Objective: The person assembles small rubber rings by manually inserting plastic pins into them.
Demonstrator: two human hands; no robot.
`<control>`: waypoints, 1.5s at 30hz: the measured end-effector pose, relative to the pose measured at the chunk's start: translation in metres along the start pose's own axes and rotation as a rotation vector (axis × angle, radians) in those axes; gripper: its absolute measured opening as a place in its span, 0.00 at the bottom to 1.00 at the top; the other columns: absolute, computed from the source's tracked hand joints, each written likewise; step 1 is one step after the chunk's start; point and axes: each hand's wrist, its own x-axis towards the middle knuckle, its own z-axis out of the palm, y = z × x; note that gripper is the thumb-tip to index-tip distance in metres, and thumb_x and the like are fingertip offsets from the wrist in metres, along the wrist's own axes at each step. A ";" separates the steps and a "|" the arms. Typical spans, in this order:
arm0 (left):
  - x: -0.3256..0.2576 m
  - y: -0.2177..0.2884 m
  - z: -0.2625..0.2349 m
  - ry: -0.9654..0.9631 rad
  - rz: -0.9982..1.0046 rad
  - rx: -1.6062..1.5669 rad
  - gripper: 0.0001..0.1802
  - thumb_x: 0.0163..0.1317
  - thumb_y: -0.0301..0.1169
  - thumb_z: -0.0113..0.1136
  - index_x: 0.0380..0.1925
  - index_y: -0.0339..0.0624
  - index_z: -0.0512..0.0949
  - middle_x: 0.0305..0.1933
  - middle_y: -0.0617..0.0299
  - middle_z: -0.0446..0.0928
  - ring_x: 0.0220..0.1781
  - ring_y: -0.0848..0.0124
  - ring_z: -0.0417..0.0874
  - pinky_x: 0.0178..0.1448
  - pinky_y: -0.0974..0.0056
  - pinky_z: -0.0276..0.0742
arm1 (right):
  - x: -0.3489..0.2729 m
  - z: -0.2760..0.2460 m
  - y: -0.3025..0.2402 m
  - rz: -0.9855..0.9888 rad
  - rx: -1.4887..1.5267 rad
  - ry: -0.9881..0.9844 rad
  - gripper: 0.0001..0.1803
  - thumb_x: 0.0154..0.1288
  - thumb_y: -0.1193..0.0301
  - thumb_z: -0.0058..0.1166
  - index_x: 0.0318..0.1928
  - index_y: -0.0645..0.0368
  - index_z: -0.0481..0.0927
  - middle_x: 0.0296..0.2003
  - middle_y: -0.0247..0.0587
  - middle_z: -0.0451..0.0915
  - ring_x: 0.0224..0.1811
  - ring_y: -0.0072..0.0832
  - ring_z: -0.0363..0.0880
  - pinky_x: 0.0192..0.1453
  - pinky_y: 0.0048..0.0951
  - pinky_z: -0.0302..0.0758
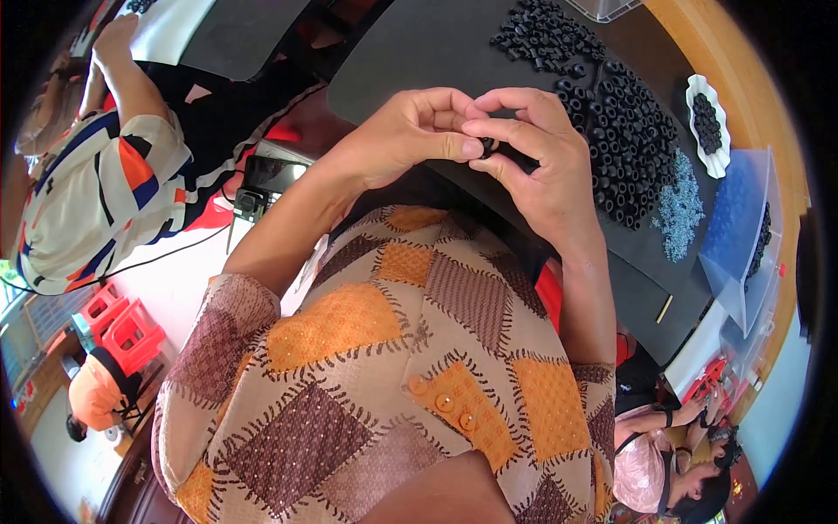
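Note:
Between my two hands, just above the near edge of the dark table, a small black ring-shaped part (pixel 487 145) is pinched. My left hand (pixel 410 135) comes in from the left, thumb and fingertips pressed against the part. From the other side, my right hand (pixel 546 153) closes thumb and index finger on the same piece. Fingertips hide most of it. To the right of my right hand lies a broad heap of black cylindrical parts (pixel 620 144) with open centres. Beside that heap is a pile of tiny blue pieces (pixel 679 210).
A heap of smaller black parts (pixel 546 35) lies at the far side. A white scalloped dish (pixel 719 162) holds black pieces by the wooden rim, near a clear blue-tinted bin (pixel 729 227). A thin yellowish stick (pixel 665 308) rests at right. Other people sit left and lower right.

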 end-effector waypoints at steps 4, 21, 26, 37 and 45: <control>-0.001 0.004 0.000 0.019 -0.045 0.113 0.16 0.60 0.25 0.68 0.47 0.36 0.77 0.42 0.59 0.83 0.44 0.75 0.83 0.52 0.69 0.79 | -0.002 0.001 -0.002 -0.026 -0.102 0.008 0.16 0.45 0.74 0.70 0.39 0.54 0.87 0.42 0.32 0.80 0.48 0.35 0.76 0.51 0.35 0.76; -0.002 0.008 -0.001 0.043 -0.049 0.357 0.27 0.58 0.26 0.70 0.58 0.36 0.74 0.41 0.61 0.85 0.44 0.76 0.85 0.54 0.68 0.78 | -0.011 0.012 0.007 -0.002 -0.030 0.027 0.16 0.44 0.77 0.70 0.38 0.56 0.86 0.36 0.34 0.82 0.40 0.34 0.79 0.43 0.32 0.78; 0.000 0.007 -0.002 -0.006 -0.034 0.418 0.27 0.58 0.26 0.69 0.58 0.36 0.75 0.42 0.60 0.85 0.45 0.76 0.85 0.56 0.68 0.77 | -0.013 0.013 0.011 -0.016 -0.008 0.042 0.16 0.42 0.78 0.70 0.37 0.55 0.86 0.33 0.34 0.81 0.37 0.33 0.79 0.41 0.32 0.77; -0.003 0.010 -0.004 -0.040 -0.090 0.357 0.27 0.59 0.27 0.69 0.59 0.36 0.74 0.45 0.59 0.84 0.47 0.74 0.85 0.57 0.67 0.78 | -0.015 0.014 0.010 -0.015 0.009 0.047 0.15 0.44 0.78 0.70 0.37 0.56 0.86 0.32 0.34 0.80 0.36 0.34 0.78 0.40 0.32 0.77; -0.005 0.016 -0.001 -0.059 -0.041 0.469 0.33 0.56 0.26 0.72 0.63 0.35 0.72 0.52 0.56 0.82 0.50 0.73 0.84 0.59 0.65 0.79 | -0.016 0.016 0.011 -0.045 0.004 0.030 0.13 0.47 0.78 0.67 0.37 0.57 0.85 0.32 0.35 0.80 0.37 0.35 0.78 0.40 0.32 0.77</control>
